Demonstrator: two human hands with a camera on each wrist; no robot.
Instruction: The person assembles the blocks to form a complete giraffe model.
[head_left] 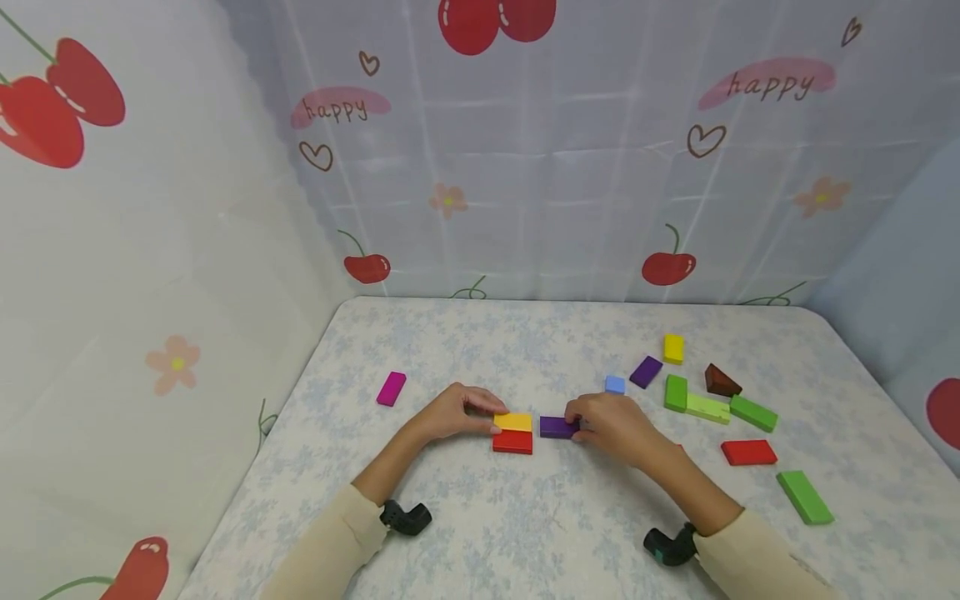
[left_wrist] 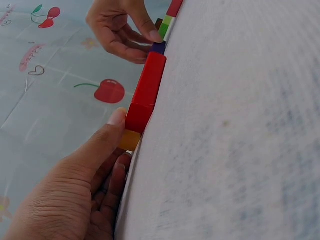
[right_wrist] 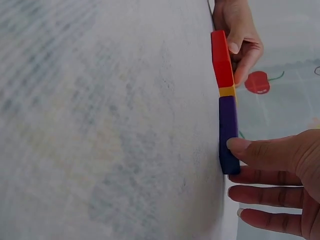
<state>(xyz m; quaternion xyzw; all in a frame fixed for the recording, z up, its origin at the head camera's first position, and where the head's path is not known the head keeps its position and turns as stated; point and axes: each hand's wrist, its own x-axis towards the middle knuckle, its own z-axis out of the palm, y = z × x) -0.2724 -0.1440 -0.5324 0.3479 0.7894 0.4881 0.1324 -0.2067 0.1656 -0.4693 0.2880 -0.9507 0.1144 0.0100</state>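
Observation:
At the middle of the table, a yellow block [head_left: 513, 422] lies against the far side of a red block [head_left: 512, 442]. My left hand [head_left: 459, 412] pinches the yellow block by its left end; in the left wrist view, the thumb [left_wrist: 117, 117] is also close against the red block's end. Just right of the pair, across a small gap, a purple block [head_left: 557, 427] lies flat on the cloth. The right hand [head_left: 611, 425] grips its right end between thumb [right_wrist: 240, 145] and fingers. A small light blue block [head_left: 615, 384] sits just beyond that hand.
Alone at the left lies a magenta block [head_left: 391, 389]. Scattered on the right are another purple block [head_left: 646, 372], a small yellow one [head_left: 673, 349], a brown triangle [head_left: 722, 381], several green blocks [head_left: 754, 413] and a second red block [head_left: 749, 452]. A printed curtain [head_left: 555, 233] stands behind the table.

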